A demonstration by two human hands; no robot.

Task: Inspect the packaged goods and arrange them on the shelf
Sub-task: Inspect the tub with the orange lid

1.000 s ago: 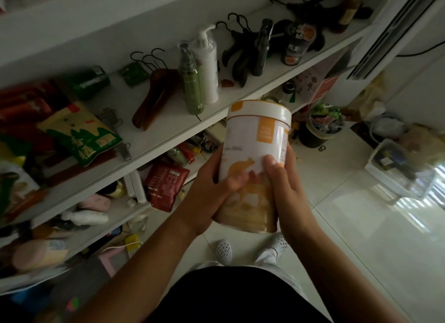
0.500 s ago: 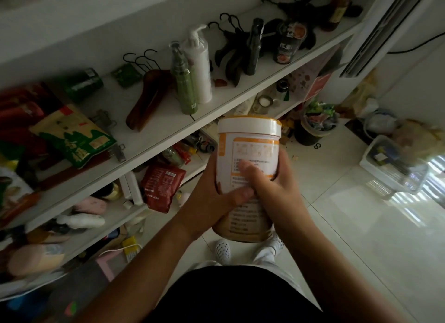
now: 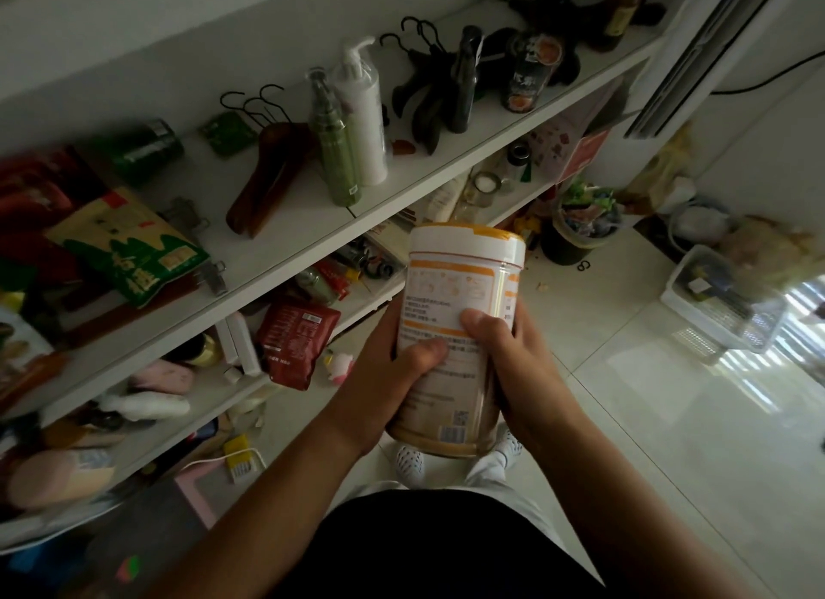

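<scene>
A tall white and orange canister (image 3: 460, 295) with a white lid is held upright in front of me, its printed text panel and barcode facing the camera. My left hand (image 3: 393, 375) grips its left side, thumb across the label. My right hand (image 3: 513, 357) grips its right side, thumb pressed on the text. The white shelf (image 3: 285, 241) runs along the left, holding a green and yellow food bag (image 3: 129, 250) and red packets (image 3: 31, 196). A dark red pouch (image 3: 294, 339) lies on the lower shelf.
On the upper shelf stand a green spray bottle (image 3: 335, 147), a white pump bottle (image 3: 361, 116), wooden hangers (image 3: 268, 174) and black hangers (image 3: 428, 94). A full bin (image 3: 580, 228) and a clear plastic box (image 3: 723, 304) sit on the tiled floor at right.
The canister has been turned in my hands, from its front picture side to the printed text and barcode side. Both hands kept hold of it; the view dipped slightly.
</scene>
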